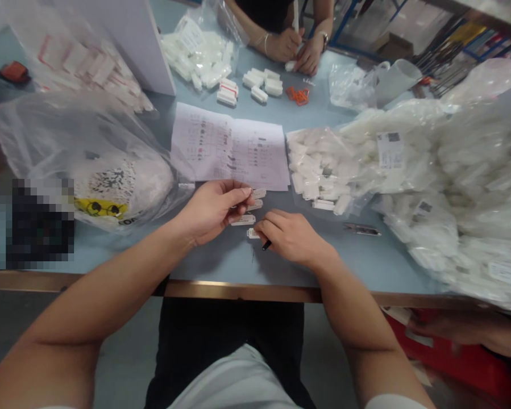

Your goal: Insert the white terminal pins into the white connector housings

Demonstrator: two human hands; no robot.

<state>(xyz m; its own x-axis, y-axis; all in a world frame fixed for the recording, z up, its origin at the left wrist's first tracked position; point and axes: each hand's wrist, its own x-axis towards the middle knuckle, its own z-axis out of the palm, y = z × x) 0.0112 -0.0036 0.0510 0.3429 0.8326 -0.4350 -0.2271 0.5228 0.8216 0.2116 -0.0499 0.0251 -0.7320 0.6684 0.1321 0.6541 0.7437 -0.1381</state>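
My left hand [212, 211] is closed in a pinch over the table, thumb against forefinger. What is between its fingertips is too small to make out. Several flat white plastic strips [243, 220] lie in a short column beside those fingertips, parts of them hidden by the hand. My right hand [291, 234] is curled just to the right, closed around a thin black pen-like tool [266, 245] of which only a dark end shows. Its fingers touch or cover the end of the nearest white strip [252, 233]. Behind both hands lies a printed instruction sheet [233, 145].
Clear bags of white parts [319, 176] crowd the right side, with small snips [361, 229] nearby. A large plastic bag [123, 187] stands left. Across the table, a co-worker's hands [300, 51] work behind white pieces [264, 82] and orange clips [298, 95].
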